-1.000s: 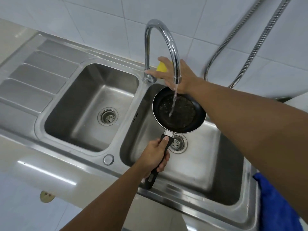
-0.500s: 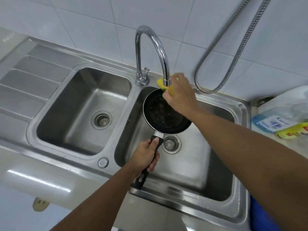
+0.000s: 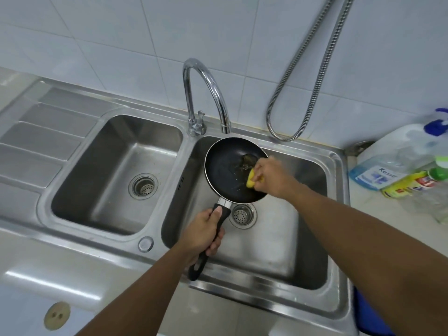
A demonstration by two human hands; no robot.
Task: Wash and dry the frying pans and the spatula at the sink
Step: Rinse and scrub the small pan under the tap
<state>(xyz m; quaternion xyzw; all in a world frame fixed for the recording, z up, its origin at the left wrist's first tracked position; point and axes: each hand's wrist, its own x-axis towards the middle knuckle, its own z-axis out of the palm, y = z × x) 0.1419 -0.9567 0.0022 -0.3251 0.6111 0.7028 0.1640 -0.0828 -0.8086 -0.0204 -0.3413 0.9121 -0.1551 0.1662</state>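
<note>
Since the earlier frames the right hand [image 3: 271,177] has left the tap spout and come down into the frying pan [image 3: 225,170], bringing the yellow sponge [image 3: 251,179] with it. The pan is held in the air over the right basin [image 3: 278,251] of the steel sink, just in front of the spout, with its dark inside facing up. The right hand's fingers are curled round the sponge and press it against the inner surface on the pan's right side, just below a patch of brownish residue [image 3: 244,161]; the hand is slightly blurred. The left hand [image 3: 201,232] grips the black handle [image 3: 224,213], fingers wrapped round it and thumb lying along the top near the metal collar, and the handle's end [image 3: 196,271] sticks out below the fist over the sink's front rim. The basin's drain strainer [image 3: 242,215] shows just below the pan's near edge. To the left lie the second basin [image 3: 116,170] and the ribbed draining board [image 3: 36,141]. The chrome gooseneck tap [image 3: 206,86] stands on the ledge between the basins, and a metal hose [image 3: 312,76] loops down the tiled wall [image 3: 121,32] to its right. On the counter at the right stand a clear jug with a blue label [image 3: 388,163] and a yellow-labelled bottle [image 3: 409,185], and a blue cloth [image 3: 368,311] shows at the lower right corner.
</note>
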